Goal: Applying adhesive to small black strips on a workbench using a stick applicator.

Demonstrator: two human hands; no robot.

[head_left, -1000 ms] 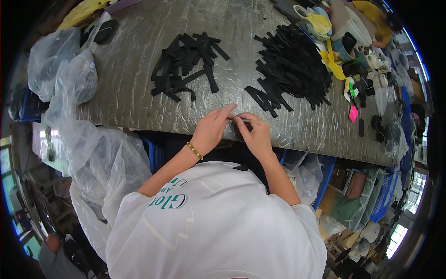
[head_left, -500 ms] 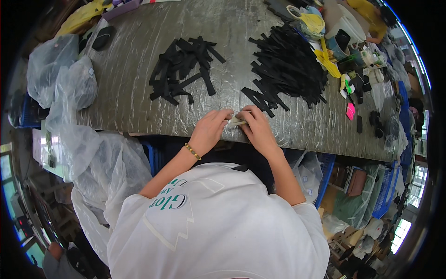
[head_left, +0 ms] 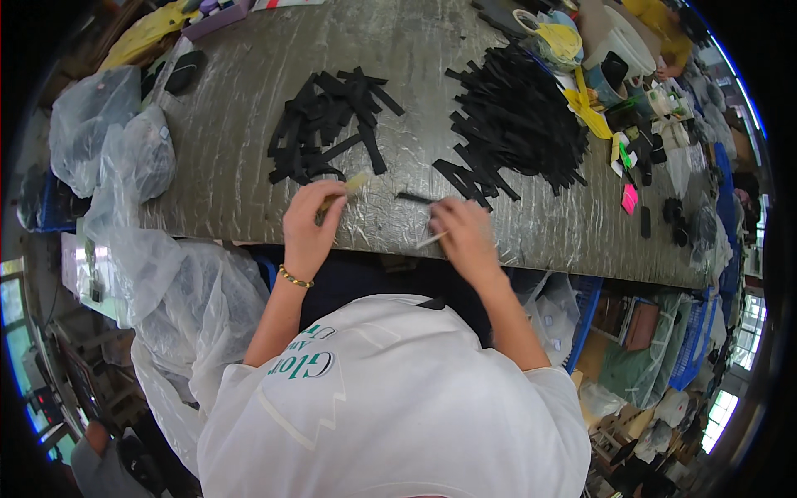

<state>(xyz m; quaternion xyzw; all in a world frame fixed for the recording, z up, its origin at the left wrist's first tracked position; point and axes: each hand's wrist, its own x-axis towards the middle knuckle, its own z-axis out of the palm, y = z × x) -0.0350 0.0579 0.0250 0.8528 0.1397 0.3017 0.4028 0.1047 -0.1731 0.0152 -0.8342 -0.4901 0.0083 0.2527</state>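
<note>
My left hand [head_left: 310,222] is closed around a small yellowish flat piece [head_left: 357,181], which is blurred and whose kind I cannot make out. It is just below the smaller heap of black strips [head_left: 309,133]. My right hand [head_left: 465,236] has its fingers bent round a thin white stick-like thing [head_left: 432,240]. A single short black strip [head_left: 413,197] reaches from its fingertips toward the left; whether they pinch it or only touch it, I cannot tell. Beyond this hand spreads the larger heap of black strips [head_left: 519,124].
Wrinkled clear film covers the table [head_left: 232,166]. Clear plastic bags [head_left: 149,158] hang over its left edge. Along the right lie yellow scissors [head_left: 588,108], a blue cup [head_left: 604,83], a pink tag [head_left: 629,197] and small black parts. A person's yellow sleeve [head_left: 671,25] shows far right.
My hands were together at the table's near edge and have parted. The left moved left with the yellowish piece; the right shifted slightly right and down. A black strip now shows at its fingertips.
</note>
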